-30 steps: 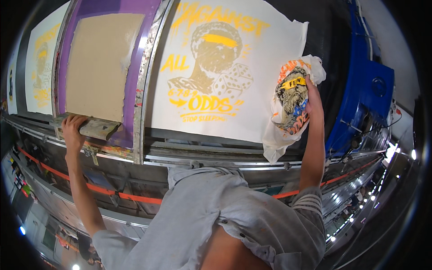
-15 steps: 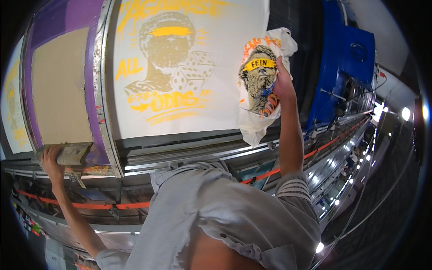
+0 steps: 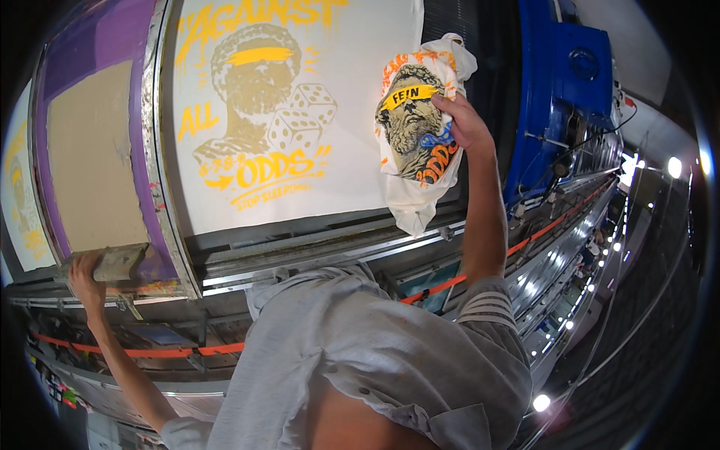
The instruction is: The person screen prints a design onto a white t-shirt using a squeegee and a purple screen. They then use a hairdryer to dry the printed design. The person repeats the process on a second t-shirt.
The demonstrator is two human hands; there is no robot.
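At the left, my left hand [image 3: 86, 277] is wrapped round the end of a worn squeegee [image 3: 124, 262], which lies across the near end of a purple-edged printing screen [image 3: 141, 161]. Grey-beige ink [image 3: 97, 150] coats the screen's middle. My right hand [image 3: 465, 126] grips a bunched white cloth [image 3: 412, 202] by its right side. The cloth bears a bearded head print with a yellow band and orange lettering. Left of the cloth, a white sheet [image 3: 352, 52] lies flat, printed in yellow and pale beige with a head, dice and lettering.
A blue machine [image 3: 574, 82] stands to the right, beside a dark ribbed surface [image 3: 476, 30]. A metal rail [image 3: 330, 251] runs along the near edge, with an orange strip [image 3: 225, 349] below it. Another printed sheet [image 3: 19, 195] shows at the far left.
The view has shifted slightly. The cloth in my right hand now appears a little further left and turned a bit, its print more spread out. My left hand stays on the squeegee.
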